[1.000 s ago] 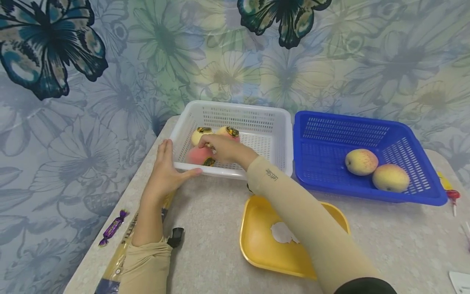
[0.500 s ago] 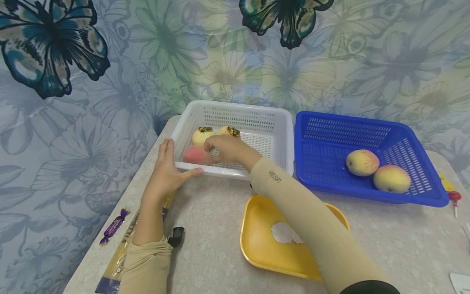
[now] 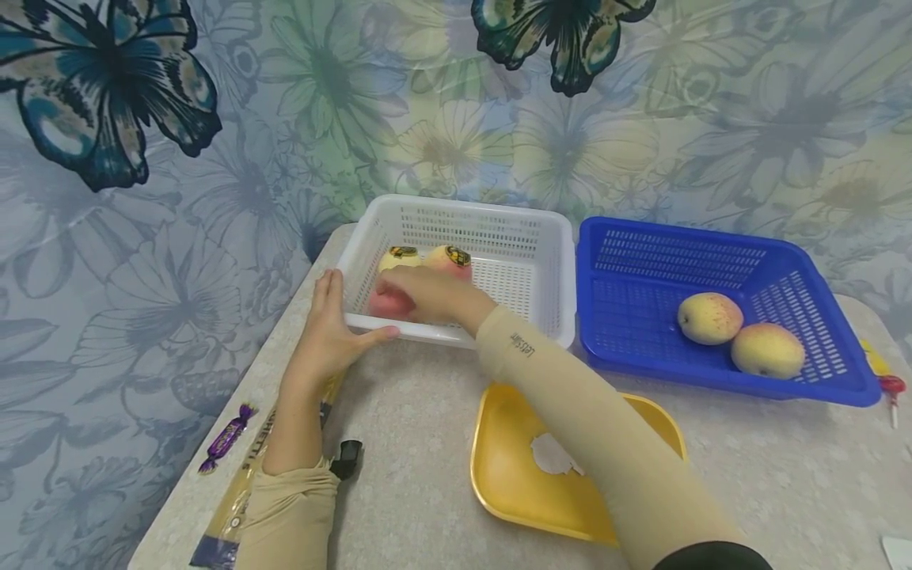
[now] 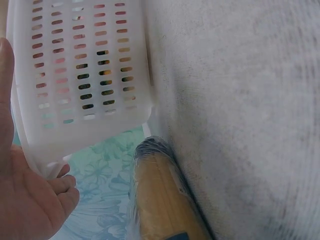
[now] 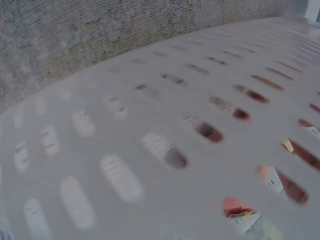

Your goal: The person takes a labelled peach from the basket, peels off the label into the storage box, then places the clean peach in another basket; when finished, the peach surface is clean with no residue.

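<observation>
Against the floral wall [image 3: 456, 150], a stiff white plastic basket [image 3: 473, 204] has the left hand [image 3: 329, 336], thumb splayed from straight fingers, at its near-left corner, and inside that corner the right hand [image 3: 435, 294] covers a pink peach [image 3: 387, 307], pinching or not I cannot tell. Likely light, velvety and easily bruised, it is best cupped round its sides. Print runs from “GHETTI” on a spaghetti packet [image 3: 238, 491] down to illegible black-and-yellow stickers [image 3: 458, 256]

We note a white slotted basket [image 3: 513, 236], upright on the worktop [image 3: 413, 443]; inside, near its front-left corner, a rounded pink fruit [image 3: 388, 307], partly hidden.
</observation>
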